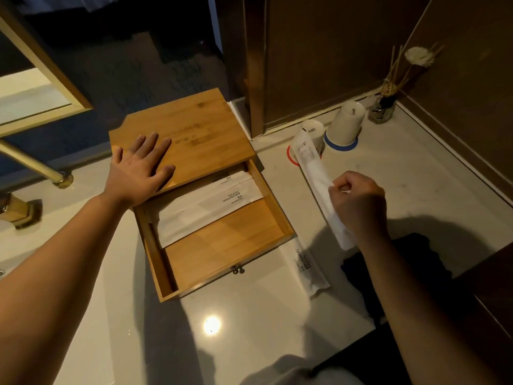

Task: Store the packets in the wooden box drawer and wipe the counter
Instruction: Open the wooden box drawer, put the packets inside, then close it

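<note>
A wooden box [194,129] stands on the pale counter [249,315], its drawer [227,245] pulled out toward me. Two white toothbrush packets [205,207] lie in the back half of the drawer. My left hand [141,170] rests flat on the box top, fingers spread. To the right of the drawer, above the counter, my right hand [358,201] is closed around a long white packet [313,173]. Another white packet [308,265] lies on the counter beside the drawer's front right corner. A dark cloth [399,268] lies under my right forearm.
Two white cups [347,123] stand upside down on coloured coasters at the back right, next to a reed diffuser [384,107] in the corner. Brown wall panels close the back and right. A brass tap base [62,179] and the sink lie to the left.
</note>
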